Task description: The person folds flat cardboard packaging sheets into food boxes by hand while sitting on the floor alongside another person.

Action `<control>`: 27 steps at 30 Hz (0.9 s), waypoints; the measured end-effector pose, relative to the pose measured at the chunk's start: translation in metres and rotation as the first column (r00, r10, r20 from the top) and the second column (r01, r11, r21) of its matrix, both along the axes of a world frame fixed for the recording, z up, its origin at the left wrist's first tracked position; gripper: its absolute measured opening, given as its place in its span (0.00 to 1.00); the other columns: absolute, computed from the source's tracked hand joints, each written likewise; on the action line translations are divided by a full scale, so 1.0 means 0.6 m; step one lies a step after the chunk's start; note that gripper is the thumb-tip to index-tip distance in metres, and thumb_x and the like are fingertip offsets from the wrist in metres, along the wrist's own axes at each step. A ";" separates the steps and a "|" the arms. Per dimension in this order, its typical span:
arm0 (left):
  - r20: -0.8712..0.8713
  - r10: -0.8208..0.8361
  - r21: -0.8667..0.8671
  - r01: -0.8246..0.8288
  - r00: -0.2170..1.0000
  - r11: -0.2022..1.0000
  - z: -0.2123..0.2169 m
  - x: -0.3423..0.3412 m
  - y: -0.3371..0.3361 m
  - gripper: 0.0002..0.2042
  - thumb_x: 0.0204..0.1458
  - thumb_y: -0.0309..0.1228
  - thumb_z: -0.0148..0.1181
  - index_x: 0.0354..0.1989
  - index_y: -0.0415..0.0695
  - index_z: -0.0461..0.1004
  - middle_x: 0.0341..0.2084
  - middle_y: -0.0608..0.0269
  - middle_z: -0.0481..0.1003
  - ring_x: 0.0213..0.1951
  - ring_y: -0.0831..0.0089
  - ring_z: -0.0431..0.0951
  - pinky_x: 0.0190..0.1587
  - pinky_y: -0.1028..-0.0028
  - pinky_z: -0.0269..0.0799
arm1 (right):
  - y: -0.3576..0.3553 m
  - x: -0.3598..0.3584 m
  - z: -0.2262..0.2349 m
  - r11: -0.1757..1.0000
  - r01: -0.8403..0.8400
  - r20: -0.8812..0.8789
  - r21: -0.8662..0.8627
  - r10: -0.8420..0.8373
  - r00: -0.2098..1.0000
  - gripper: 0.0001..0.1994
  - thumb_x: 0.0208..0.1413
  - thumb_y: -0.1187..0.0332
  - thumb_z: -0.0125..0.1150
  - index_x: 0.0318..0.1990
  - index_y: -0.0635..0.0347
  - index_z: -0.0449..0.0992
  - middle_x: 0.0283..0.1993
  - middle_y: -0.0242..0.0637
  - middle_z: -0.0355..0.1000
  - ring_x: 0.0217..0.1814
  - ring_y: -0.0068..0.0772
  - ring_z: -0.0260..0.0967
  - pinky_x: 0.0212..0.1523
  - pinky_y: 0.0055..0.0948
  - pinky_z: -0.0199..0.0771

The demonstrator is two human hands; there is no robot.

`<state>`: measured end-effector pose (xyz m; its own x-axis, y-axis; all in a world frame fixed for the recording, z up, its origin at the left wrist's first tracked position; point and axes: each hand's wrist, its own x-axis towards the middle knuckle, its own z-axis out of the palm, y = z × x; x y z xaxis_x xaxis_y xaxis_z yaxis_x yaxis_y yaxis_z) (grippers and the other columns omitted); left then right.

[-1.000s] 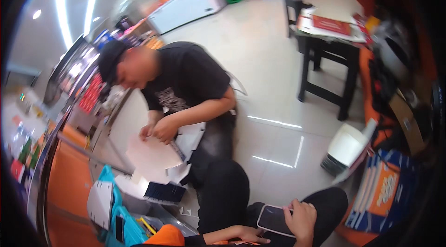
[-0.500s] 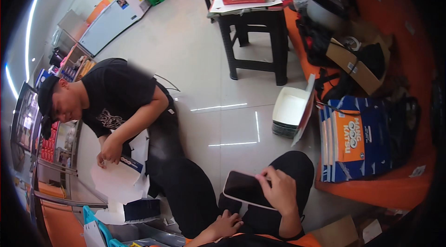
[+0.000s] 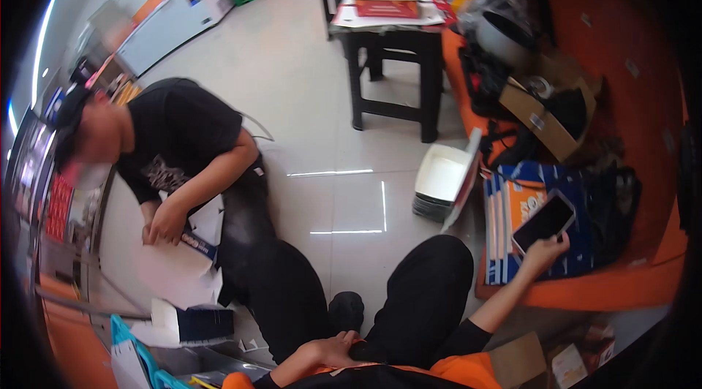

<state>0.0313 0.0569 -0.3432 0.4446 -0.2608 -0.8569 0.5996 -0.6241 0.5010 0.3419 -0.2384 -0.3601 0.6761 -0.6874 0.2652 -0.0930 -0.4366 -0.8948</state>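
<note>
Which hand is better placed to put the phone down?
Probably the right hand: it holds the phone, seemingly close to the blue stack; the left hand lies away from both.

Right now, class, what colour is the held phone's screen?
The phone's screen looks black, shown in the head view.

The right forearm (image 3: pixel 493 306) reaches out to the person's right, slanting forward, with the right wrist (image 3: pixel 526 270) just behind the fingers. The right hand (image 3: pixel 543 252) is closed in a hold, its fingers bent. Well apart from those fingers, to their left and lower down, the left hand (image 3: pixel 333 349) lies between the thighs (image 3: pixel 430 283), back upward, its fingers loosely extended and pointing inward. The left forearm (image 3: pixel 291 370) comes in from behind these relaxed fingers, on their left, lower than the knuckles
</note>
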 end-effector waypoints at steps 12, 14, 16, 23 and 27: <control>0.254 -0.062 -0.061 0.080 0.965 0.995 0.039 -0.019 0.034 0.22 0.52 0.52 0.44 0.33 0.42 0.67 0.24 0.54 0.71 0.29 0.61 0.71 0.32 0.68 0.64 | 0.174 -0.031 0.071 0.717 -0.415 0.041 -0.560 0.524 0.851 0.18 0.51 0.66 0.53 0.48 0.64 0.62 0.47 0.49 0.61 0.53 0.47 0.56 0.54 0.39 0.53; 0.205 -0.101 -0.078 0.119 0.974 0.990 0.026 -0.023 0.036 0.21 0.53 0.50 0.42 0.34 0.42 0.66 0.25 0.54 0.71 0.30 0.61 0.71 0.33 0.68 0.64 | 0.229 -0.057 0.094 0.605 -0.712 -0.103 -0.357 0.732 0.673 0.22 0.45 0.69 0.58 0.49 0.60 0.62 0.53 0.49 0.53 0.58 0.49 0.50 0.58 0.41 0.48; 0.377 0.119 -0.240 -0.027 0.918 0.970 -0.009 -0.049 0.042 0.20 0.55 0.47 0.40 0.31 0.39 0.66 0.20 0.54 0.69 0.26 0.62 0.70 0.33 0.67 0.63 | 0.272 -0.078 0.103 0.459 -0.855 -0.123 -0.240 0.860 0.496 0.21 0.44 0.69 0.58 0.48 0.60 0.63 0.53 0.49 0.52 0.58 0.49 0.50 0.57 0.39 0.50; 0.431 0.199 -0.396 -0.014 0.880 0.918 0.022 -0.032 0.036 0.17 0.59 0.40 0.34 0.30 0.39 0.62 0.19 0.58 0.63 0.25 0.70 0.64 0.33 0.72 0.60 | 0.303 -0.100 0.063 0.269 -0.939 -0.202 -0.212 0.928 0.312 0.18 0.44 0.68 0.58 0.44 0.60 0.67 0.51 0.47 0.56 0.52 0.50 0.58 0.51 0.37 0.60; 0.404 0.214 -0.457 -0.006 0.889 0.889 0.041 -0.028 0.043 0.16 0.60 0.39 0.32 0.29 0.39 0.60 0.19 0.61 0.59 0.25 0.72 0.61 0.33 0.73 0.59 | 0.312 -0.101 0.059 0.220 -0.970 -0.262 -0.106 0.935 0.241 0.15 0.45 0.67 0.57 0.42 0.60 0.68 0.48 0.42 0.59 0.49 0.47 0.62 0.48 0.36 0.63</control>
<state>0.0143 0.0829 -0.3186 0.7887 -0.4833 -0.3799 0.3081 -0.2240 0.9246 0.2812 -0.0509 -0.3247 0.8185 0.5545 0.1503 0.4381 -0.4331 -0.7877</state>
